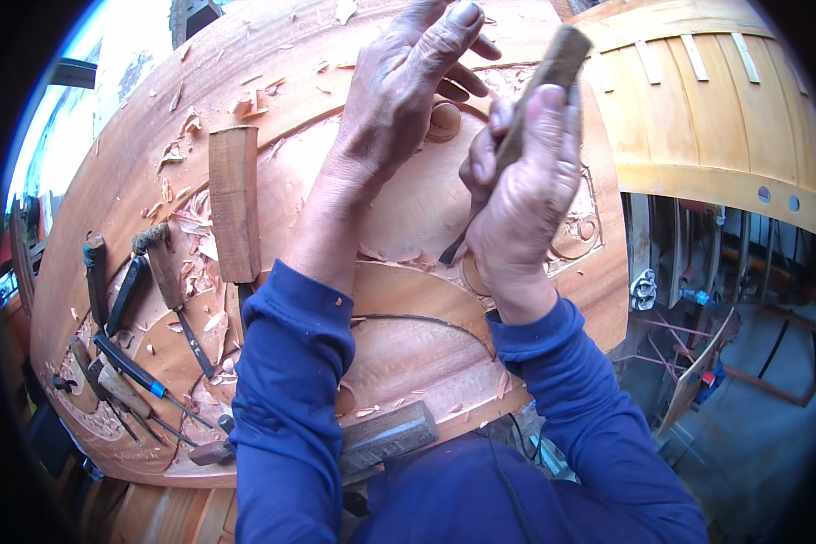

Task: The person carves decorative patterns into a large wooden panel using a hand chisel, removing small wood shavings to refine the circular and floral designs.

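Observation:
A large reddish wooden panel with carved curves and scrolls lies in front of me. My right hand is wrapped round a carving chisel. The wooden handle sticks up past my fist, and its dark blade slants down toward the carved surface; whether the edge touches the wood I cannot tell. My left hand is raised over the panel's far part, fingers loosely stretched and apart, with nothing visible in it. Just beyond the left palm shows a small round carved knob.
Several chisels, among them one with a blue band, lie on the panel's left. Near them are a wooden block, a grey block at the near edge and scattered shavings. A slatted wooden piece stands at the far right.

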Action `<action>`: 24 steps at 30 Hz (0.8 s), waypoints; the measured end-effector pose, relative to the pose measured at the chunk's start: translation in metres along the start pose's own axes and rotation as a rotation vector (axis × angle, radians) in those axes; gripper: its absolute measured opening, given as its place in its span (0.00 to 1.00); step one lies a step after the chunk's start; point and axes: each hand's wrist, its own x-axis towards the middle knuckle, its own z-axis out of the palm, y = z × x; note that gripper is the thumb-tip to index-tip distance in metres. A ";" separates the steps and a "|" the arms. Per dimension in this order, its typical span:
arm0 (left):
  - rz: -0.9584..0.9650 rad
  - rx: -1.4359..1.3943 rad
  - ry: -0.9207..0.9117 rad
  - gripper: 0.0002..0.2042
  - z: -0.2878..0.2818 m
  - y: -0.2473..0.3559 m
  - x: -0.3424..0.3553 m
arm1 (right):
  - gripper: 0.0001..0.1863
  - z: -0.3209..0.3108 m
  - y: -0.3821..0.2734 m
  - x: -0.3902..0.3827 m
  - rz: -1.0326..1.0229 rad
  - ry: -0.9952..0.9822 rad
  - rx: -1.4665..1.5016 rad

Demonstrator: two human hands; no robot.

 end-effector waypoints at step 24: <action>0.081 -0.261 0.041 0.15 0.004 -0.005 0.006 | 0.23 0.005 0.001 -0.011 0.040 -0.217 -0.177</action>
